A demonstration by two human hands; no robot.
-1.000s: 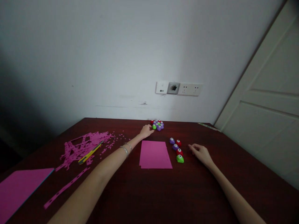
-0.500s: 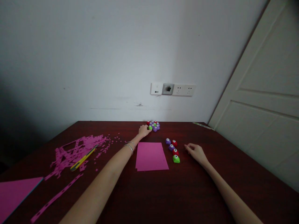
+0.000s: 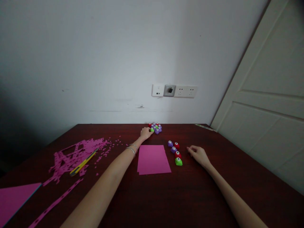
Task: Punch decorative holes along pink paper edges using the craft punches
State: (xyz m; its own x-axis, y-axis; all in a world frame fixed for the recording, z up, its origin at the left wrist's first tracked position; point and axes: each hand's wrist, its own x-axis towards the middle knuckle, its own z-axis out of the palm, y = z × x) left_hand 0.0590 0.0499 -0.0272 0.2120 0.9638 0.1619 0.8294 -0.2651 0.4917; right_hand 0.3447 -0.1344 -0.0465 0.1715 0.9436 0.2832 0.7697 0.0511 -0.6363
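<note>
Basically, left hand [image 3: 146,133] is stretched to the back of the bench [image 3: 147,202], fingertips at a green eye toy [image 3: 152,130] on the near-left side of a packed toy cluster [image 3: 157,129]. Fingers meet the toy; too small to tell if they grip it or only touch. That toy sits on the outer side, so likely an easy one to get fingers around without knocking neighbours. Cluster is bunched near the wall [image 3: 118,63], probably to leave the near part for paper.

Right hand [image 3: 199,155] rests on the bench, fingers loosely curled, nothing visible in it. It lies just right of five toys [image 3: 174,150], apart from them: two purple, two red, one green, eyes facing up. Their loose line runs along the right of the pink paper [image 3: 154,160], presumably to keep the sheets uncovered. Paper lies flat in front of the person, two or more sheets, lower edges slightly off, so stacked by hand, I'd guess.

Left side: tangled pink scraps [image 3: 80,152] with holes, tiny cut bits [image 3: 105,150] beside them, yellow cutter [image 3: 83,163] lying against the scraps, long punched strip [image 3: 55,202], larger pink sheet [image 3: 19,198] at the corner. Waste and blade look pushed aside, away from the toys. Bracelets [image 3: 133,148] on left wrist.
</note>
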